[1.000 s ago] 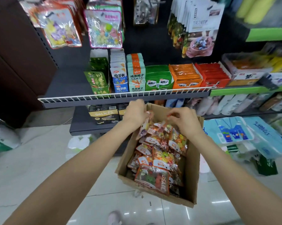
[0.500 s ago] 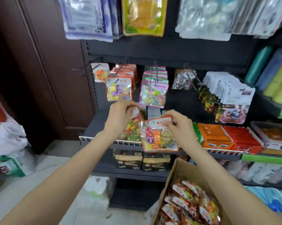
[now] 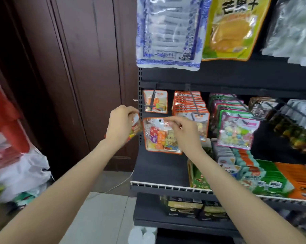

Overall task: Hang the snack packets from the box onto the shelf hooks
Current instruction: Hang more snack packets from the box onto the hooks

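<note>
My right hand pinches the top edge of an orange-rimmed clear snack packet with colourful sweets, holding it up just below the leftmost shelf hook. One matching packet hangs on that hook. My left hand grips a small bunch of the same packets at the shelf's left edge. A full row of orange-rimmed packets hangs on the hook to the right. The box is out of view.
Green and pink packets hang further right. Large bags hang above. A lower wire-edged shelf holds boxed snacks. A dark wooden door stands to the left, with plastic bags on the floor.
Both hands lifted packets out of the box and raised them to the left hooks. The view swung up and left, and the box left the frame.
</note>
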